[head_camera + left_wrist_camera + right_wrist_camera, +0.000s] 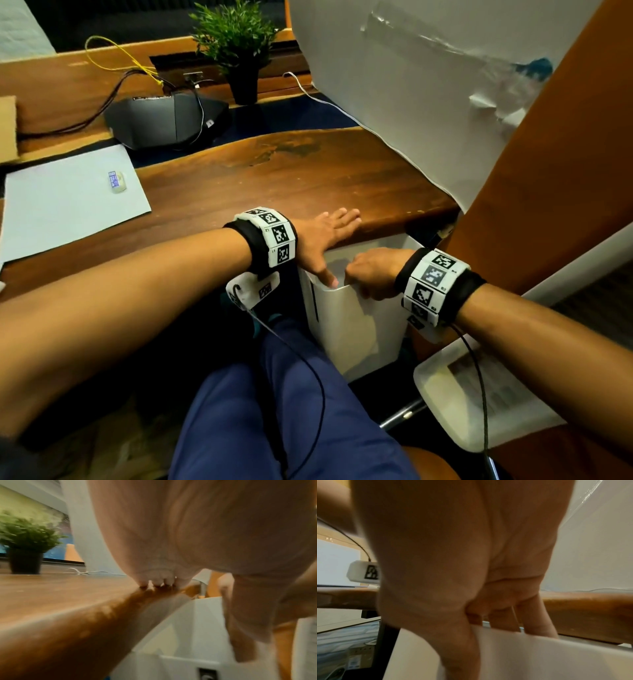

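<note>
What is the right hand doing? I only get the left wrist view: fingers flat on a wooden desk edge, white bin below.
Observer: The right hand grips the near wall of the white bin, thumb outside, fingers inside.
Operator: Where does the bin stand?
Observer: Partly under the desk edge, just right of the person's blue-trousered leg.
Operator: Anything on the desk to the left?
Observer: A white sheet of paper, with what looks like a small eraser lying on it.
</note>
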Available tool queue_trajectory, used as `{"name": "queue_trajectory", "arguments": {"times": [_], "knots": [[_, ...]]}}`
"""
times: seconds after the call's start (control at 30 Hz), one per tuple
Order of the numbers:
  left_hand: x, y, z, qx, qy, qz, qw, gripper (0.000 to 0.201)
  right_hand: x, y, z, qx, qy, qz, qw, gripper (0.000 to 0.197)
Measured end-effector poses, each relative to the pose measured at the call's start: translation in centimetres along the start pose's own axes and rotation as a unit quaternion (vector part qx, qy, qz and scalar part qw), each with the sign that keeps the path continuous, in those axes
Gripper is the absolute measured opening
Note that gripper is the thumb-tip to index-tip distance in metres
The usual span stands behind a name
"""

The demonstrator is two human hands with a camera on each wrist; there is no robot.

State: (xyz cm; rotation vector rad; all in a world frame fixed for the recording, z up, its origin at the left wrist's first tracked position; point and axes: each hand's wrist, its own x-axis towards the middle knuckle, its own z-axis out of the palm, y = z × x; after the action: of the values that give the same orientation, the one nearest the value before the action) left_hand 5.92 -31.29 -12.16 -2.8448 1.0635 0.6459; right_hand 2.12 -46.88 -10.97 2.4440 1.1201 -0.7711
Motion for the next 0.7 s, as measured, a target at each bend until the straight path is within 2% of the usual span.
{"name": "queue_trajectory", "arguments": {"times": [0.07, 0.13, 0.23, 0.3, 0.37, 0.43, 0.53, 0.6, 0.67, 0.7], "knots": [[-0.1, 0.7, 0.1, -0.031, 0.003, 0.052, 0.998, 0.111, -0.2, 0.2, -0.2, -0.004, 0.000, 0.001, 1.000, 0.026], [-0.1, 0.9, -0.6, -0.067, 0.033, 0.075, 0.994, 0.100, -0.5, 0.2, -0.1, -0.001, 0.000, 0.005, 1.000, 0.026], [0.3, 0.2, -2.0, -0.077, 0.082, 0.017, 0.994, 0.088, -0.5, 0.1, 0.1, 0.002, 0.012, 0.001, 1.000, 0.023], [0.9, -0.4, -2.0, -0.065, 0.065, -0.040, 0.995, 0.084, -0.6, 0.0, 0.1, 0.006, 0.015, 0.004, 1.000, 0.025], [1.3, -0.4, -1.3, -0.050, 0.036, -0.064, 0.996, 0.080, -0.7, -0.1, 0.0, 0.011, 0.014, 0.005, 1.000, 0.025], [1.1, -0.2, -0.5, -0.055, 0.030, -0.031, 0.998, 0.071, -0.7, 0.0, -0.1, 0.013, 0.011, -0.001, 1.000, 0.021], [0.2, 0.3, -0.8, -0.099, 0.036, 0.076, 0.992, 0.057, -0.8, 0.1, -0.3, 0.020, 0.009, -0.006, 1.000, 0.020], [-0.4, 0.1, -1.8, -0.121, 0.068, 0.081, 0.987, 0.056, -0.8, 0.2, -0.5, 0.026, 0.008, -0.004, 1.000, 0.021], [-0.8, -0.9, -2.8, -0.115, 0.155, 0.023, 0.981, 0.055, -0.6, 0.0, -0.7, 0.027, 0.009, -0.004, 1.000, 0.021], [-0.9, -1.5, -3.1, -0.126, 0.212, -0.013, 0.969, 0.047, -0.5, -0.1, -0.8, 0.027, 0.008, -0.005, 1.000, 0.021]]}}
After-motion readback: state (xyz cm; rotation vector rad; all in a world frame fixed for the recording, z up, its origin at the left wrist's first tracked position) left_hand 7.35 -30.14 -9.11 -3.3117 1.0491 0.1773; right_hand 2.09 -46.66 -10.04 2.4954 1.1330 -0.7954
